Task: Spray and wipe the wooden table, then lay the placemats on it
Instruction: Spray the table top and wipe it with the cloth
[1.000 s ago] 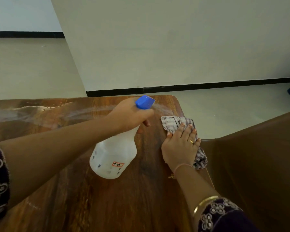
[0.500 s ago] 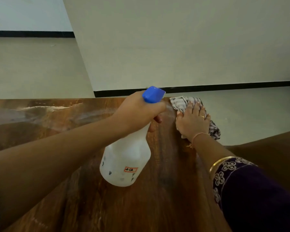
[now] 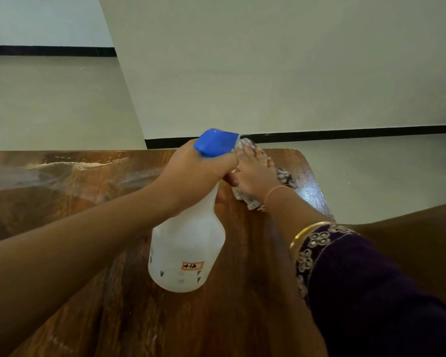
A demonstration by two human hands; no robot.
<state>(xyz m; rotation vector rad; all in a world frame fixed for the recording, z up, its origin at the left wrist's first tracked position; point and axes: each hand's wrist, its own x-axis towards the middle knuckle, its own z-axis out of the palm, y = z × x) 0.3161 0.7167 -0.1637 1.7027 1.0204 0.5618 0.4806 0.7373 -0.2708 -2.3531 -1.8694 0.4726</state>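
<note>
Below, glossy wooden table (image 3: 242,318), translucent bottle (image 3: 188,248), checked cloth (image 3: 285,177).

Your surface (image 3: 242,318) is a dark wooden top with a strong grain and a rounded far-right corner, glossy where it is wet. A pale streak of liquid (image 3: 83,164) lies along its far edge on your left, with a smeared haze beside it. A checked cloth (image 3: 283,176) lies near the far-right corner, flat under your right hand (image 3: 255,173).
</note>
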